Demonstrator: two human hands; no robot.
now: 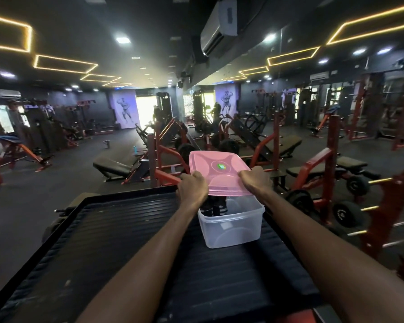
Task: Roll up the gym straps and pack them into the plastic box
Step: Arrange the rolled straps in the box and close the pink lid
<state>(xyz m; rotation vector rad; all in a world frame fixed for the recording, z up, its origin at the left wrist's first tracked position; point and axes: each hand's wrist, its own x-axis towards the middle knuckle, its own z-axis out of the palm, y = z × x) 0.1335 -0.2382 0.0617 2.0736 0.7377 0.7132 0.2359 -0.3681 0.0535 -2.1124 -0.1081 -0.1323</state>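
A black ribbed surface carries a clear plastic box near its far right corner. Both hands, left hand and right hand, hold a pink lid tilted above it, fingers curled round its near edge. Rolled dark straps stand in the box's far left corner.

Pink lid in both hands' grip above clear plastic box.
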